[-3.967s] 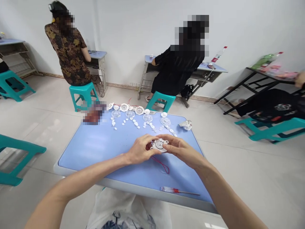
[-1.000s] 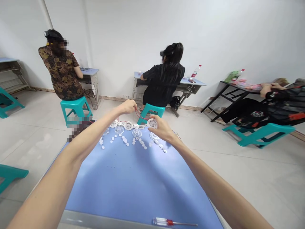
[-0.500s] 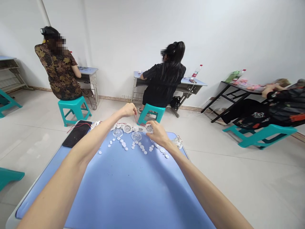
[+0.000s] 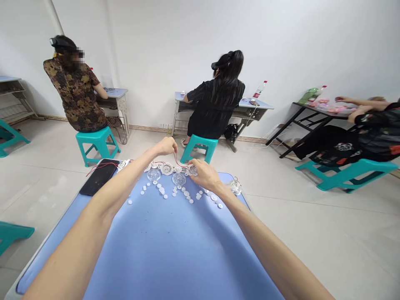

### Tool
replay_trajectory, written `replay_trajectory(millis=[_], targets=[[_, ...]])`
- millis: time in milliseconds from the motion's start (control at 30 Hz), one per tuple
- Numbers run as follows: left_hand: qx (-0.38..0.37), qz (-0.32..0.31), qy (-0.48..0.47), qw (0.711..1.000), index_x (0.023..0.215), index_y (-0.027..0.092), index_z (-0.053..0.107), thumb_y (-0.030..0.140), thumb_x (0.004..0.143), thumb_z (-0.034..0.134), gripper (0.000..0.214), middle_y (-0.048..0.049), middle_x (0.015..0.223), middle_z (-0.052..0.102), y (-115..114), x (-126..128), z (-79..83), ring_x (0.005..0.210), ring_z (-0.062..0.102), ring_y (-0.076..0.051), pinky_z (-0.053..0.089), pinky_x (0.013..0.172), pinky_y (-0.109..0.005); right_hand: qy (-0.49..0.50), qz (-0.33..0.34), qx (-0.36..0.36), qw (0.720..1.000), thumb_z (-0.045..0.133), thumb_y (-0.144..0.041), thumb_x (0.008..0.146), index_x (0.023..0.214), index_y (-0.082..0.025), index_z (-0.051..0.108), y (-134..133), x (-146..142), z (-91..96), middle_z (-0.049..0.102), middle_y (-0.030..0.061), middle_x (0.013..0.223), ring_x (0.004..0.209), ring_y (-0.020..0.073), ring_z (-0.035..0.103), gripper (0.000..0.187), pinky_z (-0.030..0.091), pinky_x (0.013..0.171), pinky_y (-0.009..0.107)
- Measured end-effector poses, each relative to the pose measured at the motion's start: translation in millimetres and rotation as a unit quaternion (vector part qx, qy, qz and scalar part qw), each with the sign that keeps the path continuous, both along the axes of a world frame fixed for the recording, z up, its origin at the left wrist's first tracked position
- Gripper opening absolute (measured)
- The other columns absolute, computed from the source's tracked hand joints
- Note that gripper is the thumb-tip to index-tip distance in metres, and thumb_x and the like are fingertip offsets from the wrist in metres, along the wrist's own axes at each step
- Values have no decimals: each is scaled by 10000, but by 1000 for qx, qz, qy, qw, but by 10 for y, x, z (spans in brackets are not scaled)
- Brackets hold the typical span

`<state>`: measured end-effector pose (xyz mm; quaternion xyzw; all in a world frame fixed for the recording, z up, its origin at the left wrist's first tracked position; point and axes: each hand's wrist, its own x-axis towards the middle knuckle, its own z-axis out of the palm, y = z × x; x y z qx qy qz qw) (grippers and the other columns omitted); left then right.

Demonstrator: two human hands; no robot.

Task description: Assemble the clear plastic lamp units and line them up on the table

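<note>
Both my arms reach to the far edge of a blue table (image 4: 162,250). My right hand (image 4: 201,175) is closed on a round white plastic part (image 4: 192,170) and rests it at the right end of a row of like white parts (image 4: 166,168). My left hand (image 4: 166,146) is raised above that row, pinching a thin red wire (image 4: 177,160) that runs down to the part. Clear domes (image 4: 178,179) and several small white discs (image 4: 187,194) lie scattered in front of the row.
A black phone (image 4: 99,176) lies at the table's far left corner, another small white part (image 4: 236,186) at the right edge. Beyond, two people sit on teal stools (image 4: 97,143) at desks, backs turned. A third person sits at the right by a black table (image 4: 315,112).
Four seconds ago I held the round part near me with both hands. Since then I have carried it to the far row and lowered it onto the table; my left hand stays lifted with the wire.
</note>
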<state>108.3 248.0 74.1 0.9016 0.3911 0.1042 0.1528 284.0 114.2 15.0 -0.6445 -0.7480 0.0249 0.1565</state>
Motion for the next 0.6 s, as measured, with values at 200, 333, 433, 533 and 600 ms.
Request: replay_trajectory(millis=[200,333,433,533,600], targets=[[-1,0,4,1000,826,166,804,-33,620,478,434,-29,832,778,34,0,-50,851,699,-175,515,782,-195,-19,-2,-17,1000,600,-167,737,1147,-237,543,24,15,11,660,70,1158,1057,279,546,419,394,791,356],[-9,1,0,1000,802,171,803,-32,609,494,417,-21,809,776,37,0,-60,832,696,-172,510,797,-192,-20,2,-30,999,619,-188,732,1136,-232,548,39,23,18,661,63,1151,1055,280,547,413,398,797,353],[-18,4,0,1000,788,168,800,-27,615,507,393,-21,785,772,42,-7,-70,812,690,-170,506,792,-192,-19,8,-36,999,627,-186,732,1133,-235,550,59,28,16,662,60,1138,1057,272,550,411,400,809,346],[-26,6,-1,1000,790,165,793,-13,633,528,356,-18,759,767,62,-24,-101,799,676,-162,499,799,-189,-18,11,-41,999,642,-186,729,1123,-244,554,85,33,10,662,54,1122,1050,263,554,408,401,810,336],[-33,6,-1,999,794,171,788,1,646,544,332,-10,738,762,82,-38,-133,781,662,-155,496,801,-187,-17,12,-45,999,653,-191,725,1115,-246,557,99,38,5,662,52,1114,1047,262,556,405,401,807,333]])
